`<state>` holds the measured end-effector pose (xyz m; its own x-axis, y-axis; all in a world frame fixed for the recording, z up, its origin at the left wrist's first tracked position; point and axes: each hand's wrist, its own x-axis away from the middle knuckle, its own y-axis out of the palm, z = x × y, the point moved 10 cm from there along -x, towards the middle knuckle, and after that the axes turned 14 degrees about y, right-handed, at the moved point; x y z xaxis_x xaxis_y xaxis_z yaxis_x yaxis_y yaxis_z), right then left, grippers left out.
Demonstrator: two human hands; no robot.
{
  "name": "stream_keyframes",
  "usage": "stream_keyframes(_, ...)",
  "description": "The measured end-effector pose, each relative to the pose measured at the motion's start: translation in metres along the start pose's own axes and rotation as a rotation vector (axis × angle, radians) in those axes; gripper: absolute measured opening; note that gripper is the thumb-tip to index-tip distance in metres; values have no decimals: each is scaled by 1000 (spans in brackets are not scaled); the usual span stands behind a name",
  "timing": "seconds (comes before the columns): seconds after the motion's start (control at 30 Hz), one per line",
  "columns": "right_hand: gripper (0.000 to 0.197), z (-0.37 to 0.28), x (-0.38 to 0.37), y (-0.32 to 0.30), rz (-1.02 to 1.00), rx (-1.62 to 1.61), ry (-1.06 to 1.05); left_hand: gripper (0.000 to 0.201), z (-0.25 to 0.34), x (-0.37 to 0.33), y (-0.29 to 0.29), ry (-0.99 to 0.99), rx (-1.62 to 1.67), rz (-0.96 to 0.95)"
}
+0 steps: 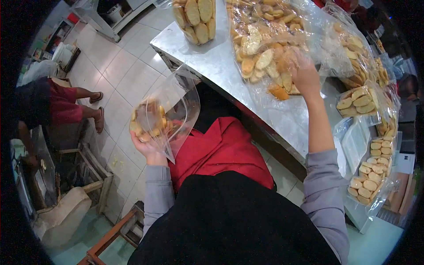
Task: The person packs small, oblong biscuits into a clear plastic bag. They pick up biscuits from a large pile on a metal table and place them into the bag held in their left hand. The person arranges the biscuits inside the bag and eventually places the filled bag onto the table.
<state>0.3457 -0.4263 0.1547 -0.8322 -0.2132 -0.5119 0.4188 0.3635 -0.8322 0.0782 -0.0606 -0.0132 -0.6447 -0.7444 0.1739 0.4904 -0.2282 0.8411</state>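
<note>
My left hand (147,148) grips a clear plastic pouch (187,95) from below, over my lap. Toasted bread slices (155,128) lie in its lower part, and its top gapes. Over the metal table, my right hand (302,68) is among the bread slices (265,59) of a large clear bag (247,26). Blur and plastic film hide its fingers, so I cannot make out whether they hold a slice. A browner piece of bread (278,92) lies at that bag's near edge.
A filled bread pouch (194,20) stands on the metal table (198,59) at its far left. More bagged bread (369,179) and a clear plastic tray (354,139) line the right side. On the left are a person's legs (66,104) and a wooden stool frame (95,176).
</note>
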Motion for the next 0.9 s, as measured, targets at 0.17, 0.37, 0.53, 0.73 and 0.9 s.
stream_keyframes(0.17,35,-14,-7,58,-254,181,-476,68,6,0,-9,37,-12,30)
stream_keyframes(0.37,38,-9,-9,69,-396,335,-542,63,18,-6,-28,115,-22,104)
stream_keyframes(0.53,41,-8,-24,45,-278,126,-279,62,21,-4,-29,122,-41,113)
stream_keyframes(0.73,44,-56,-4,73,-186,3,-30,65,10,-7,-36,89,-30,169)
stream_keyframes(0.9,43,-63,-3,88,-336,104,76,65,12,-3,-20,53,53,87)
